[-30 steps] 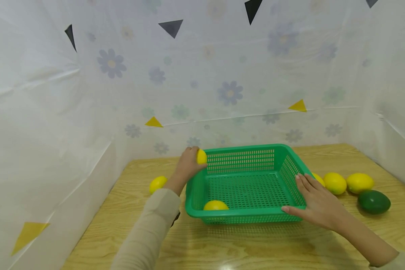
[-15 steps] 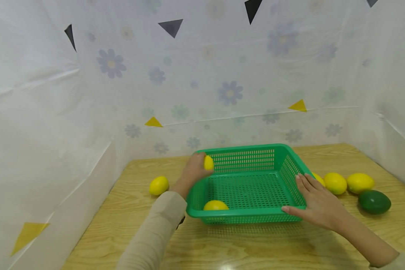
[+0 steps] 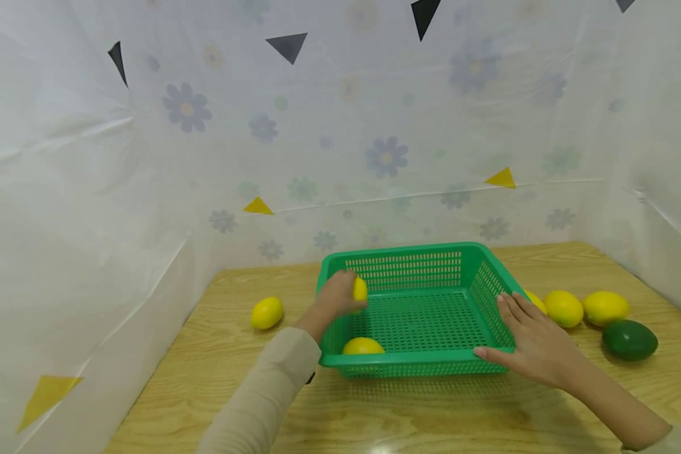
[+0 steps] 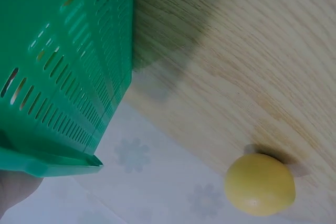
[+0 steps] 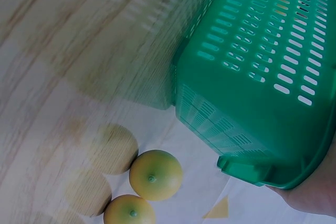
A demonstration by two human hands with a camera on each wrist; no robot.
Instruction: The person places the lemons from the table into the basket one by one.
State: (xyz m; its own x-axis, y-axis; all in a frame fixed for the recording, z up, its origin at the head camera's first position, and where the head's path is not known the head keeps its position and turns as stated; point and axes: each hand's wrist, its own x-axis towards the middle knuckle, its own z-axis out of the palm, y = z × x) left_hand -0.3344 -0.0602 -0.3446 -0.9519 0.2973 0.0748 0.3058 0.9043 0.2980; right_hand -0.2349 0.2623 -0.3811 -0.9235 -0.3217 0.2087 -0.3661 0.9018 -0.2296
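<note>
In the head view my left hand grips a yellow lemon low over the left side of a green plastic basket. Another lemon lies inside the basket, at its front left corner. My right hand rests on the basket's right rim, its fingers extended and the thumb along the front corner. From the left wrist, the basket's slotted wall hides most of the left hand, and the held lemon is out of sight.
One lemon lies on the wooden table left of the basket. To the right sit several lemons and a dark green avocado-like fruit. A white patterned sheet encloses the back and sides.
My left hand has carried the lemon rightward and down, from above the basket's back left rim into the basket. The right hand stays on the rim.
</note>
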